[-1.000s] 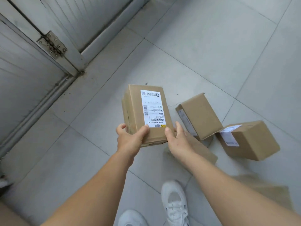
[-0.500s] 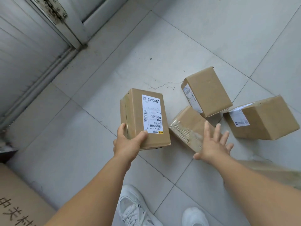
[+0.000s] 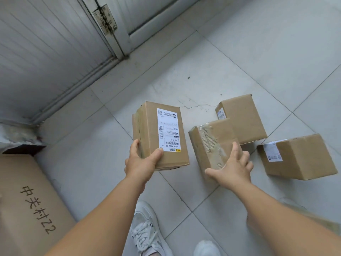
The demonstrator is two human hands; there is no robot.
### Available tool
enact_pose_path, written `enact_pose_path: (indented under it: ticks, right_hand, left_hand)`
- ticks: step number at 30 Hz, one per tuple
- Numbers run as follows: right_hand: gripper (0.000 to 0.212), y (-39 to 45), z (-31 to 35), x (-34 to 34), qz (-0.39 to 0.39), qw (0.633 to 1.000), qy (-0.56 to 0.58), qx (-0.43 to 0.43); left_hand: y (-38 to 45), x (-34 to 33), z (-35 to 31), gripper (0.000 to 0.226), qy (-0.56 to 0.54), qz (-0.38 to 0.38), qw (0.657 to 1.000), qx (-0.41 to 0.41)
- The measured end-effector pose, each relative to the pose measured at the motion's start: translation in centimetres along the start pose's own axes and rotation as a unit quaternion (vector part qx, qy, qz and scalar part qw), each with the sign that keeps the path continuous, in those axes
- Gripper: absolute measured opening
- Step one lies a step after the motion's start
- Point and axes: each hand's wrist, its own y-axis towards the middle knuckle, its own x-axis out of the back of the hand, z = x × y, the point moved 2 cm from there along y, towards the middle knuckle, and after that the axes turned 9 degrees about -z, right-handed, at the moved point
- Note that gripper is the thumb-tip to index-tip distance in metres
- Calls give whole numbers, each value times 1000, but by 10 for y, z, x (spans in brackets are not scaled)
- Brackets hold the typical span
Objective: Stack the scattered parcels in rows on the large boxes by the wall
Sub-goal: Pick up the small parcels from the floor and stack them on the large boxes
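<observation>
White sneakers (image 3: 145, 235) at 6 o'clock, laced, on pale grey floor tiles (image 3: 258, 58) with dark grout lines

Large box (image 3: 27, 204) at 8 o'clock: plain brown corrugated card, flat top, handwritten dark characters ending "Z2" running along its length. No parcel on the part in view

Left hand (image 3: 141, 162) just below centre, fingers closed on the labelled parcel (image 3: 160, 134): thumb pressed on the top face at the near corner of the label, other fingers wrapped around the left side. Parcel is held clear of the floor. Rectangular brown carton, sharp edges, smooth matt card. Long axis runs 6 to 12 o'clock, far end tipped slightly left. White shipping label on top, long side parallel to the carton, barcode and "A132" readable, small yellow mark at near corner

Right hand (image 3: 232, 169) at 4 o'clock, fingers spread, palm and fingertips laid on the near end of the taped parcel (image 3: 212, 143); not closed around it. This carton is wrapped in glossy clear tape, wrinkled, long axis roughly 5 to 11 o'clock, lying tilted with its far part against the parcel behind

Cube-like parcel (image 3: 299, 156) at 3 o'clock, white label on left face, sits alone on tile

Far parcel (image 3: 241, 117) at 1 o'clock, label on left side

Ribbed grey door panels (image 3: 48, 43) and rusty hinge (image 3: 105, 19) at 10 to 12 o'clock
</observation>
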Motion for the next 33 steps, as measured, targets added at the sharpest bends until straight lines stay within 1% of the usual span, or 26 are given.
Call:
enact_pose_path:
  ticks: [3, 5, 9, 13, 17, 21, 25, 26, 30, 33]
  right_hand:
    - [125, -22, 27, 33, 8, 999, 47, -5]
    - [121, -38, 48, 56, 13, 998, 66, 8]
    - [115, -77, 88, 98, 17, 994, 89, 64]
    - [113, -117, 125, 129, 17, 989, 95, 108]
    - [110, -163, 158, 142, 24, 984, 82, 155]
    - [109, -210, 188, 132, 50, 974, 70, 210]
    - [109, -257, 213, 106, 68, 962, 45, 259]
    - [109, -269, 218, 96, 73, 959, 39, 271]
    - [107, -322, 230, 58, 97, 948, 14, 302]
    - [107, -359, 233, 26, 107, 943, -7, 316]
  left_hand:
    - [-25, 25, -12, 102, -39, -18, 999, 8]
    - [-42, 44, -21, 100, -73, -27, 997, 10]
    - [-78, 85, -39, 85, -129, -44, 991, -1]
    - [-111, 130, -45, 83, -176, -71, 982, 1]
    - [-140, 182, -37, 82, -213, -102, 971, 18]
    - [-162, 236, -12, 81, -238, -138, 961, 41]
    - [-170, 284, 27, 95, -261, -167, 948, 70]
    - [-171, 295, 39, 94, -268, -172, 945, 77]
    - [-177, 331, 91, 75, -310, -186, 926, 107]
    - [-179, 356, 130, 73, -334, -182, 915, 136]
